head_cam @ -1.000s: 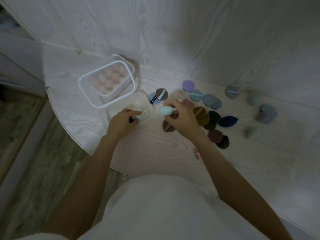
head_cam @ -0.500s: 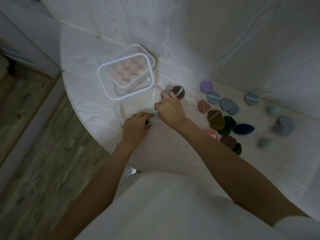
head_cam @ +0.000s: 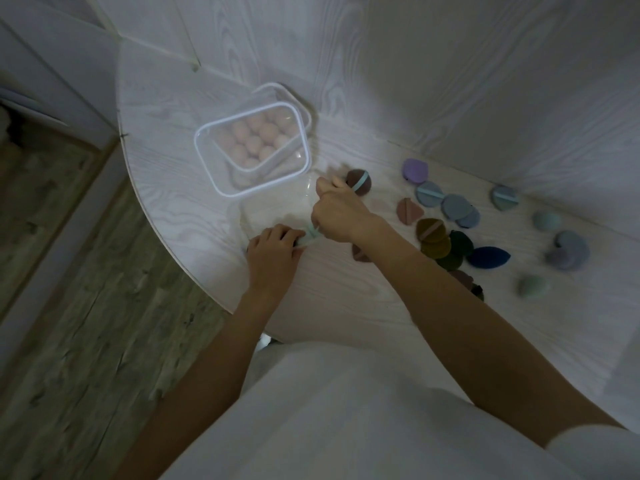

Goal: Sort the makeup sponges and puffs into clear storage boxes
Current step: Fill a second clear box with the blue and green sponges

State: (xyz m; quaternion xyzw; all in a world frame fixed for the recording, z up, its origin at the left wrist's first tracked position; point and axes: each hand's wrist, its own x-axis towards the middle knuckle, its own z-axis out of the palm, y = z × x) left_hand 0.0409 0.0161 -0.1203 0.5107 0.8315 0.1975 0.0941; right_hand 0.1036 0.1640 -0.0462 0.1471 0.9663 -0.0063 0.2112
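Right hand [head_cam: 341,216] now at left hand [head_cam: 273,252], both fingers pinching teal sponge [head_cam: 309,236], axis unclear

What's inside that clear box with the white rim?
The clear box holds rows of round pale pink sponges, seen through its lid. Whether more lie beneath that top layer cannot be seen.

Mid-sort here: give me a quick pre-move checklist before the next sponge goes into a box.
1. Clear box with pink sponges is lidded: ok.
2. Second clear container in front of it, open to receive: cannot tell, too transparent.
3. Left hand grips the teal item: ok.
4. Right hand is free for the next pick: not ok, it is pinching at the same item.
5. Loose puffs remain on the table within view: ok.
6. Image sharpness: not ok, dim and blurred.
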